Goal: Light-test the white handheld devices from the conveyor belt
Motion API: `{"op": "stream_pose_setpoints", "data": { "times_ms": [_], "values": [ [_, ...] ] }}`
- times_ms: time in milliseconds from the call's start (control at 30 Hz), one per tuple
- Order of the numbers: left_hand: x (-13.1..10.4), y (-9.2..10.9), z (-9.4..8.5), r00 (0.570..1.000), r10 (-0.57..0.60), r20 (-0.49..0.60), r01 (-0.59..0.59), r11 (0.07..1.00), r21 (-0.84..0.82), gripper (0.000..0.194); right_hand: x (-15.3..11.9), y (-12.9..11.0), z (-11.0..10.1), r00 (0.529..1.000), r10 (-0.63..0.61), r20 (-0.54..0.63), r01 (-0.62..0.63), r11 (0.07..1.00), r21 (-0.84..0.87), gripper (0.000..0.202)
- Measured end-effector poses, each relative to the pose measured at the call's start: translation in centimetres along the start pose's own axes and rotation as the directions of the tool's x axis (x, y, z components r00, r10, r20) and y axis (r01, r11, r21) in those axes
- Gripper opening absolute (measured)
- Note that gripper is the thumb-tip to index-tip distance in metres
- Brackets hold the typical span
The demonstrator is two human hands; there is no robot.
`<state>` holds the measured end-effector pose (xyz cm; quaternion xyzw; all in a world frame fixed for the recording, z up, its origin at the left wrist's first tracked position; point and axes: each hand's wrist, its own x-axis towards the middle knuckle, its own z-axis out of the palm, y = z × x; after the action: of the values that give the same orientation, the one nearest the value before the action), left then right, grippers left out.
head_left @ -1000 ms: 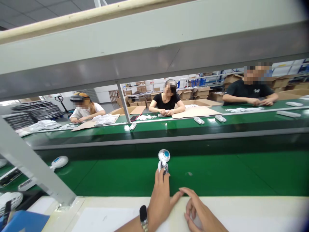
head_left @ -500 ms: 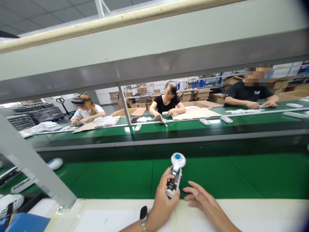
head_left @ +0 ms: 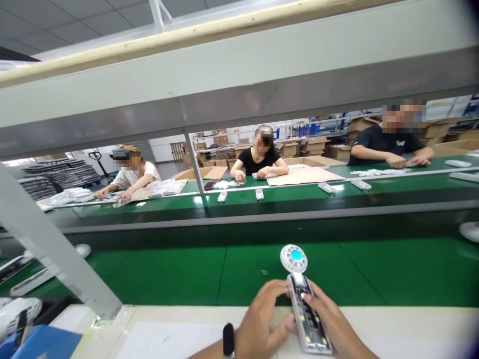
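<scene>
A white handheld fan [head_left: 309,316] has a round head with a bright blue centre and an uncovered handle showing a dark circuit board. It is tilted above the near edge of the bench. My right hand [head_left: 337,319] is closed around the handle's right side, with its thumb on the board. At the handle's left edge is my left hand [head_left: 262,319], curved, its thumb and fingers apart and the fingertips at or against the casing. Some of its fingertips are hidden behind the handle.
A green conveyor belt [head_left: 160,274] runs in front of me, beyond a pale bench edge [head_left: 172,324]. A slanted white post [head_left: 56,244] stands left, near a blue box [head_left: 56,341] and more fan parts. Three co-workers sit across, handling white parts. A shelf beam [head_left: 224,85] crosses overhead.
The fan has moved right and nearer to me, from my left hand into my right. My right hand has closed on it, while my left has loosened. The head's blue centre looks brighter.
</scene>
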<state>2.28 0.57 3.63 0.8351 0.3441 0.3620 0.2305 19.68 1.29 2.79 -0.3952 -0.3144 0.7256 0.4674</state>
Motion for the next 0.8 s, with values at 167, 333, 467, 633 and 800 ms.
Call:
{"op": "stream_pose_setpoints", "data": {
  "times_ms": [167, 333, 467, 633, 800],
  "values": [
    [0.4, 0.5, 0.0, 0.961, -0.236, -0.144, 0.238, 0.971, 0.002, 0.046, -0.7, 1.6, 0.7, 0.98, 0.093, 0.177, -0.081, 0.994, -0.074, 0.087],
    [0.8, 0.4, -0.1, 0.926, -0.346, -0.149, 0.342, 0.938, -0.058, 0.037, -0.2, 4.0, 0.2, 0.927, 0.058, 0.37, -0.03, 0.996, -0.081, 0.074],
    [0.9, 0.2, -0.2, 0.924, -0.358, -0.132, 0.352, 0.933, -0.068, 0.036, 0.2, 4.4, -0.1, 0.918, 0.046, 0.395, -0.023, 0.998, -0.062, 0.074],
    [0.9, 0.1, -0.2, 0.937, -0.329, -0.113, 0.324, 0.944, -0.064, 0.036, 0.2, 4.3, -0.3, 0.922, 0.043, 0.385, -0.026, 0.998, -0.051, 0.078],
    [1.0, 0.2, -0.3, 0.936, -0.334, -0.109, 0.327, 0.942, -0.08, 0.035, -0.2, 3.8, 0.0, 0.921, 0.06, 0.384, -0.042, 0.998, -0.056, 0.073]
  ]
}}
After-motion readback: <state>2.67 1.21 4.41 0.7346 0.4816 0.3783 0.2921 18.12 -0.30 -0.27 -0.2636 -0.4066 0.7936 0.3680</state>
